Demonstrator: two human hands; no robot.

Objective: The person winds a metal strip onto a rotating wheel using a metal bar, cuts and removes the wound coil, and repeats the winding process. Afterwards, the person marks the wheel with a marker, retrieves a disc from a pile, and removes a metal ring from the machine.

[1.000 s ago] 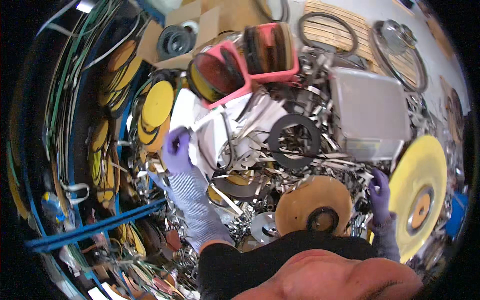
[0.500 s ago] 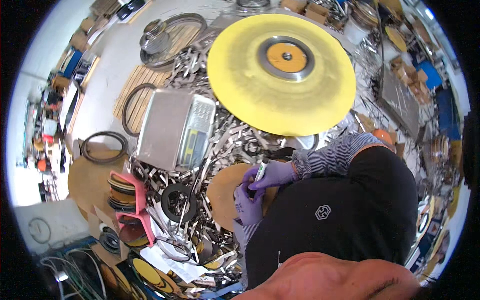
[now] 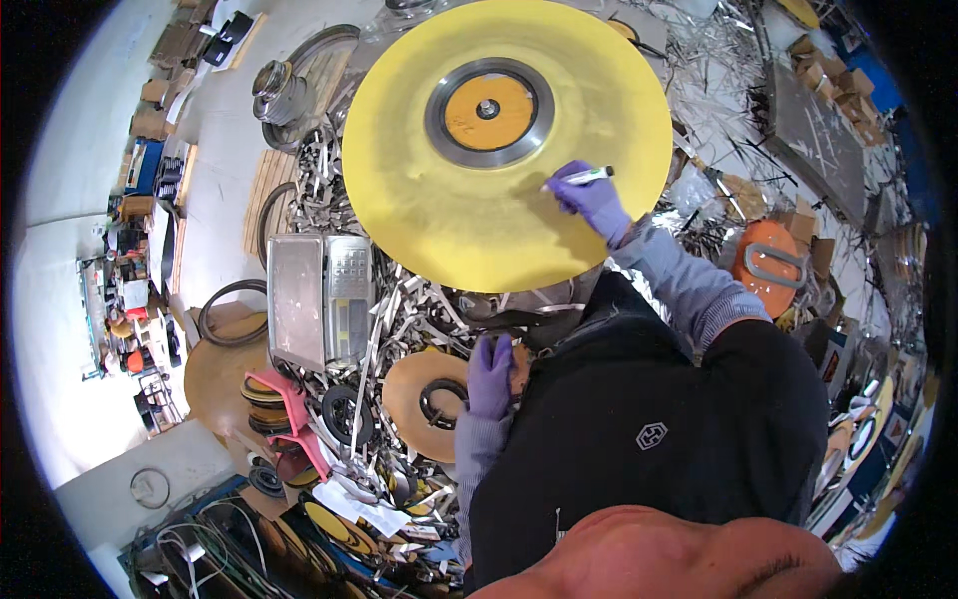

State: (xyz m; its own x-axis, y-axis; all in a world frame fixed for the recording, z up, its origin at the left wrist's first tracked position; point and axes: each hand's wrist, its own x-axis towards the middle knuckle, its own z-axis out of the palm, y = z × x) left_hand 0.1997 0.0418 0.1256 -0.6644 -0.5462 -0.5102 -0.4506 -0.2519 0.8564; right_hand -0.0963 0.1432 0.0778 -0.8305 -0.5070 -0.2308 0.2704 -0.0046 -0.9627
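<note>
A white marker pen (image 3: 584, 177) is held in my right hand (image 3: 596, 203), which wears a purple glove. Its tip is over the near right part of a large yellow disc (image 3: 429, 225); whether it touches cannot be told. The disc has a metal ring (image 3: 543, 110) around an orange centre (image 3: 464, 118). My left hand (image 3: 489, 377), also gloved, has its fingers drawn together beside a tan disc (image 3: 404, 384). What they hold, if anything, is hidden. On the tan disc lies a black ring (image 3: 429, 404), right next to that hand.
Metal strip scraps (image 3: 399, 314) lie around the tan disc. At left are a scale (image 3: 299, 299), a black ring (image 3: 346, 414) and a pink holder (image 3: 291, 399) with discs. An orange object with a grey handle (image 3: 766, 275) stands to the right.
My hands, together at the marker before, are now apart. The right one has moved up over the yellow disc with the marker. The black ring on the tan disc has come into sight.
</note>
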